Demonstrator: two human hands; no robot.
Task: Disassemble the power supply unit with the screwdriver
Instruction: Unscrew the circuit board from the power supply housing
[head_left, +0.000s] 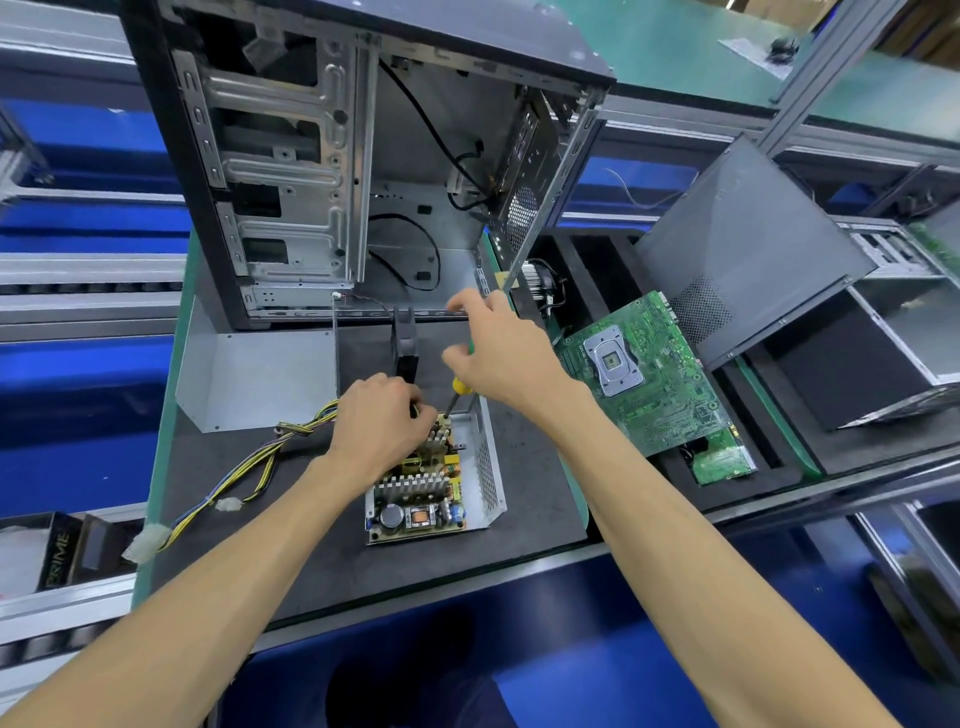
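Dark tabletop (519, 467): your left hand (376, 434) bracing power supply unit (434, 483), fingers curled at board's 12 o'clock edge; right hand (501, 351) gripping screwdriver (460, 387), tip angling toward 7 o'clock, likely onto board screw.

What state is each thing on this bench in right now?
Power supply unit: cover off, circuit board exposed.
Screwdriver: upright, tip down on the board's far corner.
Right hand: grips the screwdriver handle.
Left hand: rests on the board, fingers curled.
Computer case: standing, side open.
Motherboard: out of the case, lying tilted.

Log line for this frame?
step: unscrewing PSU board | right hand: grips screwdriver, tip on board | left hand: steadies board
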